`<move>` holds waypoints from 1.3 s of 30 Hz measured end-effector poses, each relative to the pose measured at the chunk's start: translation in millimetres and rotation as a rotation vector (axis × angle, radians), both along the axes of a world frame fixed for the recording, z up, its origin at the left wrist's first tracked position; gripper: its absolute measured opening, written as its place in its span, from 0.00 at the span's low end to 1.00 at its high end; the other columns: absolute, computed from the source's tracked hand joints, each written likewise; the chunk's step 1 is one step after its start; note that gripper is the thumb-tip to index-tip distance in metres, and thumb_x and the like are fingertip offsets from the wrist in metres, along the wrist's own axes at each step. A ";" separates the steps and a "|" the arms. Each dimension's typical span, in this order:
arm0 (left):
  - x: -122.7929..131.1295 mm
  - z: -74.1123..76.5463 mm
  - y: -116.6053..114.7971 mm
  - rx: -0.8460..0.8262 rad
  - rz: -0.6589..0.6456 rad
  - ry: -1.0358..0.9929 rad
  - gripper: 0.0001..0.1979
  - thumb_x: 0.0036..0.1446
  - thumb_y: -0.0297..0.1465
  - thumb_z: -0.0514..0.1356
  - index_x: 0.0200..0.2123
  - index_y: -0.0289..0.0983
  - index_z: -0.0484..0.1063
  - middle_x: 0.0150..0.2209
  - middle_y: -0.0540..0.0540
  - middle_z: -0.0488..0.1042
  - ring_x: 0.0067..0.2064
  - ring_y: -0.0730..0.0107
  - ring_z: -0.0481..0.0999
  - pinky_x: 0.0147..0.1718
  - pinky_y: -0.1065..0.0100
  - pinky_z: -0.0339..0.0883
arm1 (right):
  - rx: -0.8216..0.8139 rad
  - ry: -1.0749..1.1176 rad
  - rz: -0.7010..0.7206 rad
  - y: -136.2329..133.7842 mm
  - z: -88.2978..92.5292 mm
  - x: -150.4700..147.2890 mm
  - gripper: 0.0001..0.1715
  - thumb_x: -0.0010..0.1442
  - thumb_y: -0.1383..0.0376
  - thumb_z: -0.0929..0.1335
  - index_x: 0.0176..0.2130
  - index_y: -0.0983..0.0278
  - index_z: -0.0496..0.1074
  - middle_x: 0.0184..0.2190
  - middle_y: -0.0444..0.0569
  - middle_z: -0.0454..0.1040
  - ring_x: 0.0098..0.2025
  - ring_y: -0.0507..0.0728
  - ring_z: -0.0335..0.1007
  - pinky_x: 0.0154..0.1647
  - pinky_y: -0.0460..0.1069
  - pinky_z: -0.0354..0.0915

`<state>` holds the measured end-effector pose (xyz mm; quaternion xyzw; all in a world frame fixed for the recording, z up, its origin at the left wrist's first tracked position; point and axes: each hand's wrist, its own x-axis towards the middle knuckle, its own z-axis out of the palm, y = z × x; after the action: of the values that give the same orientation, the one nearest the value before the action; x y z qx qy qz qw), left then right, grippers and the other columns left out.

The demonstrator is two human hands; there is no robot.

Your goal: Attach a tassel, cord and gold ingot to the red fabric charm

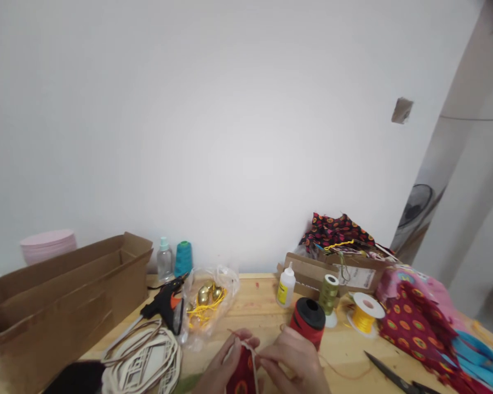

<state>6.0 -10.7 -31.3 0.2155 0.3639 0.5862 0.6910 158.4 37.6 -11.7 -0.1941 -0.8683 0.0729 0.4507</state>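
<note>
My left hand is closed on a small dark red patterned fabric piece with a pale edge, low in the middle of the head view. My right hand is beside it, thumb and forefinger pinched together at the fabric's right edge on a thin thread. Whether a needle is between those fingertips is too small to tell. To the right of that hand, a loose orange-brown thread curves over the wooden table. Just behind the right hand stands a red thread spool with a black top.
On the left are a long cardboard box, a black glue gun, coiled white cord and a plastic bag of gold bells. To the right stand a glue bottle, yellow cord spool, scissors and patterned cloth.
</note>
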 end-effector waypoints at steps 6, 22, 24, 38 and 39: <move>0.2 4.7 2.1 -0.012 0.155 0.012 0.12 0.41 0.39 0.62 0.29 0.39 0.68 0.37 0.48 0.71 0.34 0.67 0.72 0.36 0.62 0.64 | -0.129 0.009 -0.020 -0.2 0.6 1.5 0.07 0.52 0.69 0.65 0.25 0.63 0.71 0.18 0.46 0.71 0.23 0.52 0.64 0.24 0.46 0.58; -2.0 3.3 5.3 -0.105 -0.018 -0.116 0.11 0.43 0.40 0.61 0.29 0.39 0.70 0.32 0.48 0.74 0.30 0.69 0.73 0.29 0.70 0.63 | -0.974 0.462 0.065 2.5 -3.5 -1.5 0.13 0.48 0.59 0.68 0.22 0.67 0.69 0.21 0.47 0.69 0.25 0.53 0.65 0.26 0.45 0.61; -1.9 3.6 3.9 -0.149 -0.006 -0.039 0.19 0.40 0.44 0.61 0.35 0.40 0.71 0.35 0.46 0.75 0.35 0.62 0.74 0.36 0.65 0.62 | -1.090 0.529 0.099 2.2 -3.0 -2.1 0.14 0.47 0.57 0.68 0.23 0.67 0.69 0.19 0.46 0.69 0.24 0.52 0.64 0.26 0.45 0.61; 3.2 11.8 -4.0 -0.170 0.096 0.200 0.17 0.39 0.41 0.62 0.30 0.36 0.75 0.41 0.41 0.74 0.45 0.56 0.69 0.38 0.64 0.64 | -1.378 0.670 0.310 2.8 -8.8 -0.1 0.11 0.50 0.62 0.68 0.25 0.69 0.68 0.16 0.42 0.67 0.15 0.44 0.59 0.15 0.39 0.54; 4.0 13.2 -4.5 -0.152 0.126 0.201 0.15 0.39 0.41 0.63 0.29 0.36 0.75 0.43 0.42 0.73 0.46 0.56 0.69 0.37 0.64 0.64 | -1.396 0.645 0.329 3.1 -10.0 -0.2 0.11 0.51 0.62 0.67 0.25 0.69 0.68 0.14 0.41 0.65 0.13 0.44 0.57 0.13 0.39 0.52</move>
<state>10.0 -15.2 -18.0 0.1970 0.4876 0.5747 0.6270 158.3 40.7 -21.7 -0.2704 -0.4656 0.7202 0.4376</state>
